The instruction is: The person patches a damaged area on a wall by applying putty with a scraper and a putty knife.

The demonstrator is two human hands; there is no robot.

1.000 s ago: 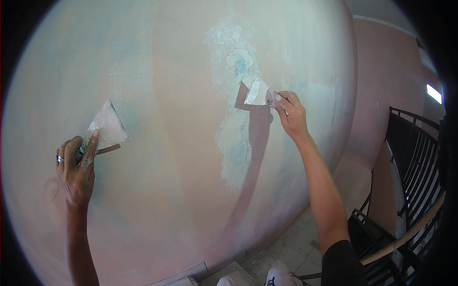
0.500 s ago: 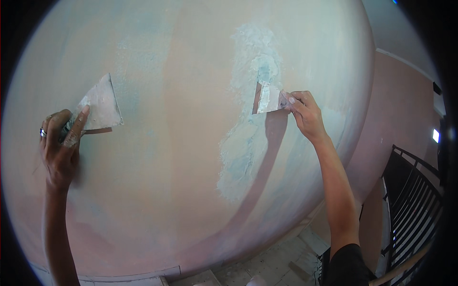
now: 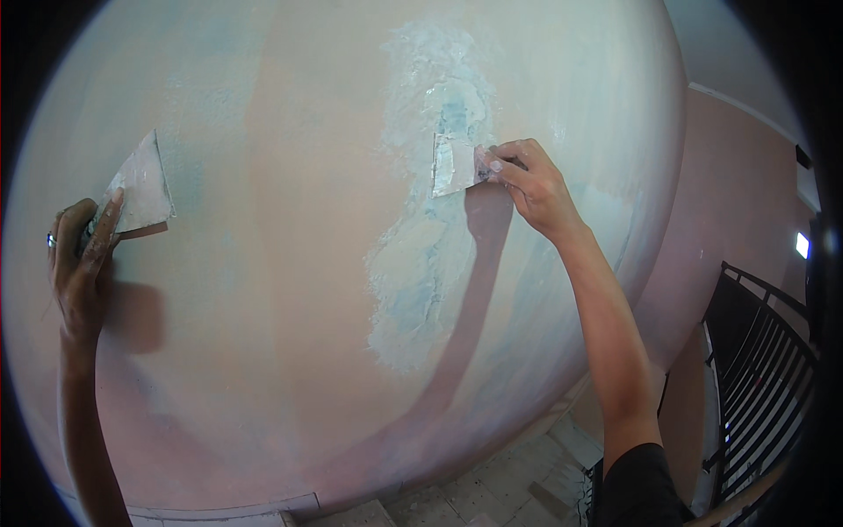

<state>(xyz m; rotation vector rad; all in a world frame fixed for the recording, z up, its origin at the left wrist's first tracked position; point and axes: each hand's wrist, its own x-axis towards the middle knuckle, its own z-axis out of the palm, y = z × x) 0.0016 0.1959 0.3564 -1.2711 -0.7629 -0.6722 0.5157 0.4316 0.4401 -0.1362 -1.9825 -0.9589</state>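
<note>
My right hand (image 3: pixel 533 186) grips a putty knife (image 3: pixel 455 165) by its short handle. Its blade lies against a rough patch of wet white putty (image 3: pixel 413 290) on the painted wall (image 3: pixel 303 290), with a thick smear of putty along the blade. Just above the blade, a bluish spot (image 3: pixel 454 114) shows within the patch. Over on the left, my left hand (image 3: pixel 82 255) holds a second, wider scraper blade (image 3: pixel 145 189) coated with putty, its fingers spread along the blade's face. That scraper stands a little off the wall and casts a shadow.
A black metal stair railing (image 3: pixel 760 378) runs down the right side, beyond the wall's edge. Dusty tiled floor and steps (image 3: pixel 474 492) lie below the wall. A pinkish wall (image 3: pixel 733 184) stands farther back, with a small bright light (image 3: pixel 803 247) at the far right.
In the picture both hands, their tools and the putty patch sit farther left. The right-hand blade now lies flatter on the patch, its shadow gap gone.
</note>
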